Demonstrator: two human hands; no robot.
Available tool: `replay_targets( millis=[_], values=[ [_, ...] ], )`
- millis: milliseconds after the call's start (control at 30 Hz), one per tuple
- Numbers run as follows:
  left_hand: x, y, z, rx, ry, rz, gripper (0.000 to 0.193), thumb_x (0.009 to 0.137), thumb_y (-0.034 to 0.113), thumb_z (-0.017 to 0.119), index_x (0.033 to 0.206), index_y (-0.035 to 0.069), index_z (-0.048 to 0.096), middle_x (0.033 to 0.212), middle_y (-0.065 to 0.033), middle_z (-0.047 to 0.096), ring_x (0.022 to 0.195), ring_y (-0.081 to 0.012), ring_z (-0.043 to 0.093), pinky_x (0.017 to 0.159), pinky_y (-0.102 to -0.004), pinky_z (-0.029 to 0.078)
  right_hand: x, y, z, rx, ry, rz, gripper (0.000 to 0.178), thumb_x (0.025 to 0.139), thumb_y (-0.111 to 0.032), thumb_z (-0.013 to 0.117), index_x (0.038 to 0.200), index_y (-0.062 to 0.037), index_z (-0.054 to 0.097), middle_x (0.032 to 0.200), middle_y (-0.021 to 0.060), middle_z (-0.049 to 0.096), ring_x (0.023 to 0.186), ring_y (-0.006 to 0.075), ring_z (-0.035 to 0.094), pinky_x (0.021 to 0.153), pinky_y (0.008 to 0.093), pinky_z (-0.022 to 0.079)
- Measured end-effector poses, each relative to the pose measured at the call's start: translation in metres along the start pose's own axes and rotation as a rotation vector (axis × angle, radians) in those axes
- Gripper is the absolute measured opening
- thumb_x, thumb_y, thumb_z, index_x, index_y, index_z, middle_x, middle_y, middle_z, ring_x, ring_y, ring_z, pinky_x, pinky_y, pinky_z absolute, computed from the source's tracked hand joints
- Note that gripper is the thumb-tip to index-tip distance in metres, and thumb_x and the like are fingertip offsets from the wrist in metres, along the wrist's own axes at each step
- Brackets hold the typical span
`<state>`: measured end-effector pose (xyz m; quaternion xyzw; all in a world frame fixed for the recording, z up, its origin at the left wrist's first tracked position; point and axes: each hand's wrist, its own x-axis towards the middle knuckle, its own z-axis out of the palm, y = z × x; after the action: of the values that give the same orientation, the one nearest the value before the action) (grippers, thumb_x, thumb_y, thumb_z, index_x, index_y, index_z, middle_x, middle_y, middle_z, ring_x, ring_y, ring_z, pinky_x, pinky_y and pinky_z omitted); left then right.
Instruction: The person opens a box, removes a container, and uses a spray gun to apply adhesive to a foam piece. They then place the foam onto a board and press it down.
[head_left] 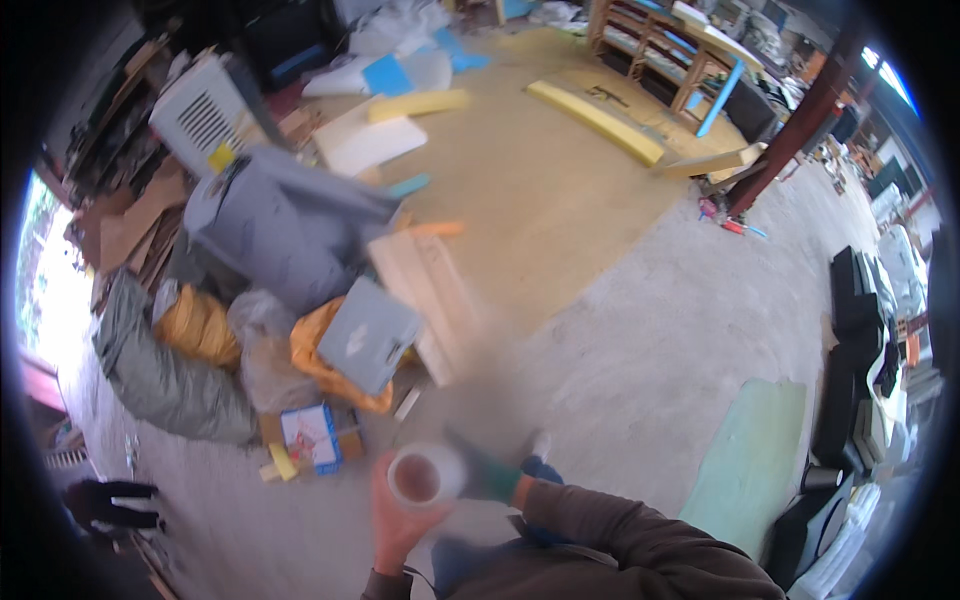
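White, round, open-topped container (428, 476) is sitting in my curled left hand (396, 518); blurred right hand (498, 479) is hovering beside, can't tell its grip.

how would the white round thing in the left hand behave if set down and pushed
The white round thing would probably roll if laid on its side, as its wall looks curved. It seems easy to grip, since the left hand curls around its side. Its weight is hard to judge: blur hides whether its brownish middle is hollow.
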<state>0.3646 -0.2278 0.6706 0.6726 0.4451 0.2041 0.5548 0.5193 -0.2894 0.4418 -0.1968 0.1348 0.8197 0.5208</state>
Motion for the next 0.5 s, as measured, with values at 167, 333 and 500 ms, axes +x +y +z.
replay_targets(
  millis=[167, 333, 500],
  values=[
    [0.087, 0.077, 0.108, -0.06, -0.104, 0.075, 0.113, 0.056, 0.022, 0.103, 0.147, 0.002, 0.041, 0.138, -0.0124, 0.055, 0.131, -0.0247, 0.056, 0.113, -0.0401, 0.045, -0.115, -0.15, 0.047, -0.55, 0.006, -0.42, 0.061, 0.109, -0.053, 0.051, 0.154, -0.0109, 0.05, 0.147, 0.0088, 0.06, 0.132, 0.0213, 0.059, 0.111, 0.0413, 0.05],
    [0.18, 0.126, 0.186, -0.044, -0.304, 0.179, 0.113, 0.057, 0.022, 0.103, 0.149, 0.003, 0.041, 0.14, -0.0123, 0.055, 0.133, -0.0239, 0.056, 0.113, -0.0399, 0.047, -0.175, -0.261, 0.055, -0.372, -0.091, -0.494, 0.056, 0.107, -0.035, 0.064, 0.155, -0.0097, 0.048, 0.151, 0.0087, 0.057, 0.136, 0.0225, 0.058, 0.117, 0.0408, 0.046],
    [0.293, 0.155, 0.275, -0.01, -0.491, 0.294, 0.121, 0.063, 0.019, 0.103, 0.158, 0.002, 0.029, 0.151, -0.0137, 0.046, 0.142, -0.0244, 0.049, 0.118, -0.0405, 0.042, -0.203, -0.368, 0.031, -1.1, 0.186, -1.035, 0.057, 0.1, -0.022, 0.075, 0.15, -0.0086, 0.052, 0.151, 0.0113, 0.058, 0.135, 0.0229, 0.058, 0.116, 0.0414, 0.047]
  ],
)
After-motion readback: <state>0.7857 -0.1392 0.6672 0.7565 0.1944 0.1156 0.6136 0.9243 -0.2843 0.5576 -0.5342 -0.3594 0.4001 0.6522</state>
